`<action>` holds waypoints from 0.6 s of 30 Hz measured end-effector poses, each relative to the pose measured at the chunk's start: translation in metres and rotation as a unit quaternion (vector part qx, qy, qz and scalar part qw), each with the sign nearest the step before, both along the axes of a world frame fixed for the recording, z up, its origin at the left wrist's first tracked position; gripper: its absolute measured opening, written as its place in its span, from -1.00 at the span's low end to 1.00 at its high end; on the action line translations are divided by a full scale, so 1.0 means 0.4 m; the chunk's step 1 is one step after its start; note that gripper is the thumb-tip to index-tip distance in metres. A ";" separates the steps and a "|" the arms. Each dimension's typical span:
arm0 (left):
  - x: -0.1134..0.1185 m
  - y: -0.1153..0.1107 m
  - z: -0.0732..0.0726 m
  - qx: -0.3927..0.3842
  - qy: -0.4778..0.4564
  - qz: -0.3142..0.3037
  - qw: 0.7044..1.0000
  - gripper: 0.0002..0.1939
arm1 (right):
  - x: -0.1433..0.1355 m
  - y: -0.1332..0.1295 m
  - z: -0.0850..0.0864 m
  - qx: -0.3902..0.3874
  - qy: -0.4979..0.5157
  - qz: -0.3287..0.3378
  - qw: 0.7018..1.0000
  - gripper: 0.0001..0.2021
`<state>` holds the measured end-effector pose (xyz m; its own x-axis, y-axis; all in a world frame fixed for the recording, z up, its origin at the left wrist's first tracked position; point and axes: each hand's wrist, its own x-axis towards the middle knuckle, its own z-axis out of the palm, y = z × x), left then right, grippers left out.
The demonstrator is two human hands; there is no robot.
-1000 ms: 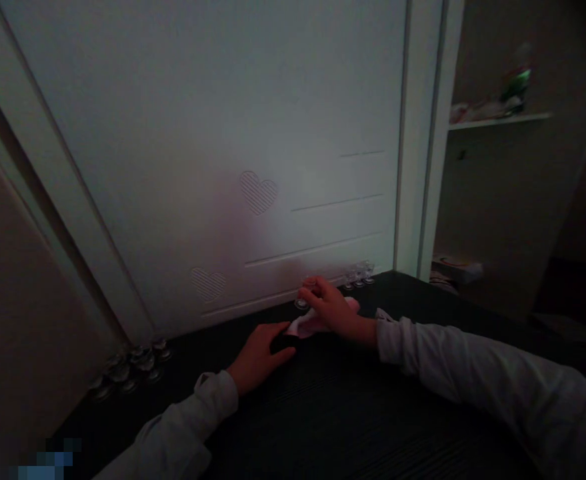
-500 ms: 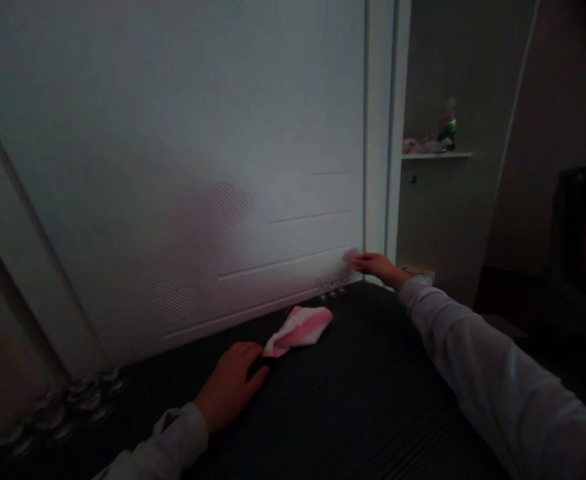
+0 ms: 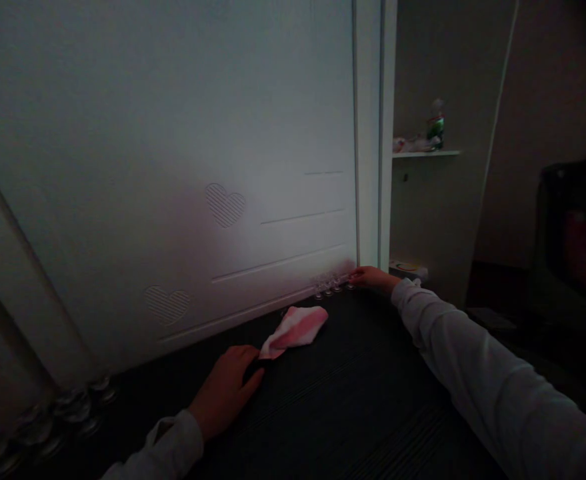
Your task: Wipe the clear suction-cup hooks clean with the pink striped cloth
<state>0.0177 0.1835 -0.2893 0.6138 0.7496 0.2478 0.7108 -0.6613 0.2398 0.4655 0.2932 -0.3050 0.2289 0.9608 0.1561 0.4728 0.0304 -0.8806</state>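
Note:
Palm down on the black wood-grained surface lies my left hand (image 3: 227, 387), thumb apart from the fingers. Its fingertips meet the narrow end of a crumpled pink-and-white cloth (image 3: 297, 330). My right hand (image 3: 371, 277) reaches far forward to the foot of the white door panel, its fingers pinched on a small clear stemmed glass (image 3: 351, 283), mostly hidden by the fingers. That glass is low, at the right end of a row of several small clear glasses (image 3: 329, 288); whether its base touches the surface is hard to see.
More clear glass pieces (image 3: 73, 407) stand at the lower left. The white panel (image 3: 283, 133) with heart patterns rises along the surface's back edge. To the right, a small shelf (image 3: 425, 154) carries a green-labelled bottle (image 3: 436, 127). A dark chair-like shape (image 3: 563, 227) is at far right.
My right hand has moved down with the small glass, bringing it to the end of the row. The left hand and cloth stay as they were; the view has shifted slightly.

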 end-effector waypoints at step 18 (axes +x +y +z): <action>0.009 -0.008 0.015 -0.007 0.011 -0.004 1.000 -0.66 | -0.064 0.005 -0.030 -0.048 -0.307 -0.064 0.948 -0.72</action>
<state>0.0214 0.1805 -0.2833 0.6251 0.7477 0.2241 0.7101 -0.6640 0.2342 0.4399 0.2954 -0.3170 0.2397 0.9477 0.2106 0.8919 -0.1292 -0.4334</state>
